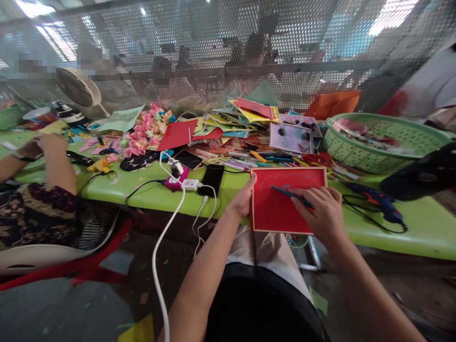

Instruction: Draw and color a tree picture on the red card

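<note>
A red board with a pale wooden frame point(274, 209) rests tilted at the near edge of the green table. My left hand point(244, 198) is closed on its left edge, the thumb over the front. In my right hand point(322, 209) is a dark blue pen point(285, 192), gripped between the fingers, its tip at the red surface. A faint grey wavy line runs across the board's upper part. Just left of the board lies a black phone point(211, 179), and to the right is a blue glue gun point(383, 202) with its black cord.
A green basket point(374, 156) stands at the right, beside a dark object point(423, 171). Pens, coloured cards point(256, 108) and pink paper pieces point(146, 130) crowd the back. A white cable point(158, 266) hangs from a pink power socket point(174, 180). A co-worker's hands point(50, 142) are at left.
</note>
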A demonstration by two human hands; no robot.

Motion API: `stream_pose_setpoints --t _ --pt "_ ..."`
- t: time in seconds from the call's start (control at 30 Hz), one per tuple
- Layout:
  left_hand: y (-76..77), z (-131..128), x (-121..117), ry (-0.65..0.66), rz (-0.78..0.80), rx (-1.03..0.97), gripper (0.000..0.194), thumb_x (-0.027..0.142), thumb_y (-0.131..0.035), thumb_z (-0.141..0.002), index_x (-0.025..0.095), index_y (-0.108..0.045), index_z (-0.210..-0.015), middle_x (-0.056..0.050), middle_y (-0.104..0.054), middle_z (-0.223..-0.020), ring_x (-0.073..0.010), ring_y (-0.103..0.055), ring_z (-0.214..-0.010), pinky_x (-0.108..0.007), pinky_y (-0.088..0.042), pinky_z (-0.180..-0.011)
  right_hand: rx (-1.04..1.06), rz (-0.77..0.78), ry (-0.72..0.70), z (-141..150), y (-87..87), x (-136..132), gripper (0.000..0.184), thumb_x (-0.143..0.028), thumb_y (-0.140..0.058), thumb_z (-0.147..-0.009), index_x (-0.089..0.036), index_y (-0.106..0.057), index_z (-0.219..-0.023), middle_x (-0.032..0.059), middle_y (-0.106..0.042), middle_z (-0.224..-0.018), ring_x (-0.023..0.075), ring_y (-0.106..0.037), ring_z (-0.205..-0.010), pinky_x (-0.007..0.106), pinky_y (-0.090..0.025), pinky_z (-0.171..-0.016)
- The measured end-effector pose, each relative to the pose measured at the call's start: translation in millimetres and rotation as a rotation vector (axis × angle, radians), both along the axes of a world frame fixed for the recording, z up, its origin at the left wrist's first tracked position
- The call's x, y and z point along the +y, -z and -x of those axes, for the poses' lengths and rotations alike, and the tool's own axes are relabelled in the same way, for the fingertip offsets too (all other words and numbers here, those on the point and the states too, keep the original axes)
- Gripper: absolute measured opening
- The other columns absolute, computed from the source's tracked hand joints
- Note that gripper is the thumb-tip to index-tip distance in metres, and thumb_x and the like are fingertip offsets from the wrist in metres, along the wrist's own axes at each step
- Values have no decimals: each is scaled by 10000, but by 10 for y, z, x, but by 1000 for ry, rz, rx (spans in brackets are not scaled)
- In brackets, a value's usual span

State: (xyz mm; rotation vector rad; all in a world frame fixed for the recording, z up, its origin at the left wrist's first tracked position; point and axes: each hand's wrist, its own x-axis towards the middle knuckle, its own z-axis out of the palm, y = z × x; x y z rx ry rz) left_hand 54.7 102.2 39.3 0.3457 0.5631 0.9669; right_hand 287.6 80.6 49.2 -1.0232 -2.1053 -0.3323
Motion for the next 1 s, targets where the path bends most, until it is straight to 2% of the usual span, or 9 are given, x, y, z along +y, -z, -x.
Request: stream_pose_setpoints --t 0.2,0.37,0.7,0.93,1.0 --pt "12 -2 6 -33 0 4 592 580 -483 -1198 112 -822 -1332 -139 -890 -1056 -284 -871 -1073 -379 -654 -1063 -6 20 -8 42 0 -4 220 -349 -603 -1143 -265 -806 -1163 24 -825 -907 246 -698 -847 449 -421 -928" --pt "12 -5 6 -35 -1 -2 575 578 -509 -1192 117 -813 -1352 -133 -891 -1033 -279 -878 -1028 -378 -656 -1050 2 14 5 -10 17 -2 221 -363 -608 -1139 -272 -808 -1144 27 -837 -920 252 -704 -849 453 -421 -912" --pt "37 8 14 -31 33 -60 634 672 -567 -1143 132 -808 -1370 -149 -890 -1092 -302 -875 -1072 -415 -659 -1076 13 28 -9 18 -1 -10 217 -362 -603 -1142 -278 -804 -1140 20 -833 -899 249 -704 -840 449 -416 -904" --pt "-16 -10 -10 -40 6 -51 590 604 -544 -1171 122 -805 -1388 -149 -889 -1122 -306 -864 -1127 -410 -638 -1110 17 31 -5 31 30 -1 216 -357 -608 -1135 -274 -807 -1128 30 -847 -927 250 -703 -847 453 -412 -919" --pt "-37 -12 -13 -50 17 -48 579 558 -484 -1199 113 -792 -1407 -147 -889 -1121 -296 -862 -1133 -399 -625 -1125 17 37 -5 -2 43 -6 207 -356 -619 -1127 -277 -810 -1139 26 -846 -920 251 -701 -846 452 -408 -919"
